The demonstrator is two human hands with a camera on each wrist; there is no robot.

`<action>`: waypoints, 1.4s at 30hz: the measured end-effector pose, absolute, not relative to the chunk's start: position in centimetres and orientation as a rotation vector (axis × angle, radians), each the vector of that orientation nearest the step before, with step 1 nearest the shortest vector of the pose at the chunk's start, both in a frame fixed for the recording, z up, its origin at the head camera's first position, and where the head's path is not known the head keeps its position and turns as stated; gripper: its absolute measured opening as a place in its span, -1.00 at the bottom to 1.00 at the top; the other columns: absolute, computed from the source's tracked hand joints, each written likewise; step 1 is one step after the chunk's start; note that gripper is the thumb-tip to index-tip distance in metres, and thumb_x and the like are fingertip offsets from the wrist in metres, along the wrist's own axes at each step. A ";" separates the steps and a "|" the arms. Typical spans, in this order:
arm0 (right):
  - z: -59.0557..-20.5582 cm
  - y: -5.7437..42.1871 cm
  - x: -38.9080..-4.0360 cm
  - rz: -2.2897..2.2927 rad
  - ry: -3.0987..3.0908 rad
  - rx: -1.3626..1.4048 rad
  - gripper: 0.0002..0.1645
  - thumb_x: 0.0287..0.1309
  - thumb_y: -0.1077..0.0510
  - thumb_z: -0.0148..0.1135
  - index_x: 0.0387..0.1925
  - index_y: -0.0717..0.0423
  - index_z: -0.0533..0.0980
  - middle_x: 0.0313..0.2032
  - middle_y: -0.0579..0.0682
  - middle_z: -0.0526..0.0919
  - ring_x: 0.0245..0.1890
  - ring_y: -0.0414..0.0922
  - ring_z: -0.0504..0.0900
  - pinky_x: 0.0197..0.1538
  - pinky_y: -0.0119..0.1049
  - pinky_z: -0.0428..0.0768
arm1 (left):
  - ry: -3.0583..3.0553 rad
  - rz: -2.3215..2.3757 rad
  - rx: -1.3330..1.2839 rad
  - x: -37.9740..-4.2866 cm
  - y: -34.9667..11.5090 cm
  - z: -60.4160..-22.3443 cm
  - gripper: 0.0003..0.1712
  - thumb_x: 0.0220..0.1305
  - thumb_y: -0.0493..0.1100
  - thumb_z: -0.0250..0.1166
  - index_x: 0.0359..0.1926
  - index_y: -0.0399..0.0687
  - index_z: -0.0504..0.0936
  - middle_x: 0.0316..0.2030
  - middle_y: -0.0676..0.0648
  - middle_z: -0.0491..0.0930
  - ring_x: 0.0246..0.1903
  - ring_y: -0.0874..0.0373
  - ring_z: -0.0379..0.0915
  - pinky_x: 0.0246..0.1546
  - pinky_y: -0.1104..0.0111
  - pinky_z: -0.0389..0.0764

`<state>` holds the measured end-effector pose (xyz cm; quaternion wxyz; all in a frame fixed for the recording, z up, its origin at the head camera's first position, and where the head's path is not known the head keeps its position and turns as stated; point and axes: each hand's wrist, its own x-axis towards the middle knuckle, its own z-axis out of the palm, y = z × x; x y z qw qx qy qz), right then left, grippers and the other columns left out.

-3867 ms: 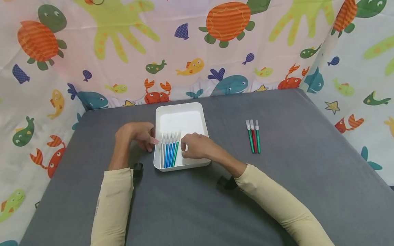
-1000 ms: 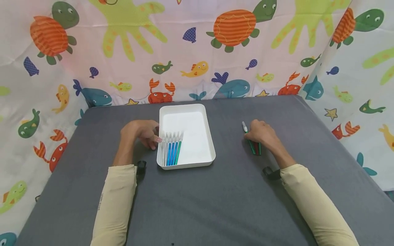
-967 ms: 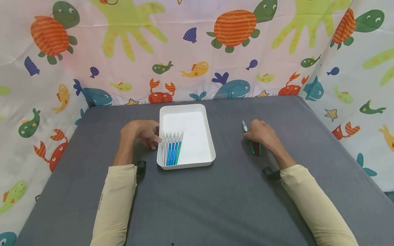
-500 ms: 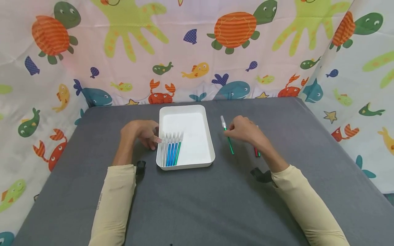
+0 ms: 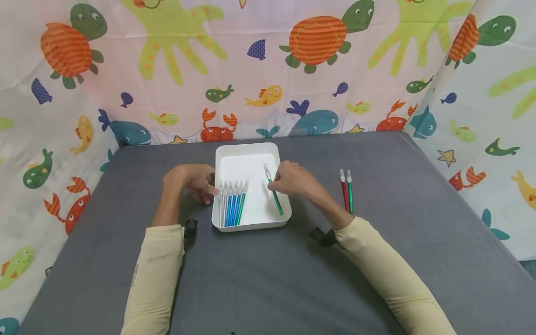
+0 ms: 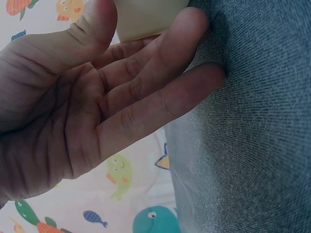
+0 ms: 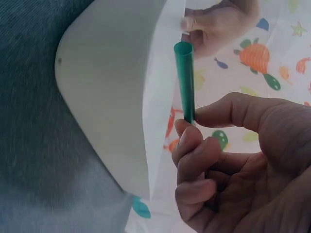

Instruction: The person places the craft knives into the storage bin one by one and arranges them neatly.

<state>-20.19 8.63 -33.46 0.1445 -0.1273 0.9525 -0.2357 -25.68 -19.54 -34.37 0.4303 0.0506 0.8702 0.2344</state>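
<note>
Right hand [image 5: 293,180] pinches a green pen [image 5: 275,199] between thumb and curled fingers, holding it over the right half of the white tray [image 5: 250,151], cap end pointing toward the tray's far rim, barrel end toward its near rim. Left hand [image 5: 189,180] rests just left of the tray, fingers loosely extended, fingertips touching the tray's left wall, holding nothing. A row of pens [image 5: 232,204], mostly blue with one green at its right, lies in the tray's near-left part, side by side. Two more pens, a red pen [image 5: 345,193] and a second green pen [image 5: 349,194], lie on the grey table [image 5: 268,279] well to the right of the tray. Judgement: to place it well, lower the held pen parallel to the row, caps facing the same way, then slide it leftward until it sits against the row's green one; release only once the barrel lies flat on the tray floor, so it doesn't roll. The left hand should brace the tray. Hard to tell: whether the held pen already touches the tray floor or hangs above it. Right wrist view shows only the barrel end and the tray's underside or wall, blurred. Left wrist view shows palm and fingers [image 6: 160,97], tray barely visible. Exact pen count in the row unclear.
</note>
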 end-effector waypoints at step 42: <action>-37.3 2.6 -20.8 -0.595 2.569 -0.493 -0.55 0.45 0.10 0.26 -0.60 0.17 0.62 -0.75 -0.10 0.48 -0.68 -0.19 0.51 -0.51 -0.38 0.43 | 2.182 0.572 0.117 -25.9 -19.6 -34.6 -0.23 0.43 -0.03 0.36 0.47 -0.27 0.24 0.25 -0.34 0.55 -0.05 0.01 0.73 0.19 0.13 0.72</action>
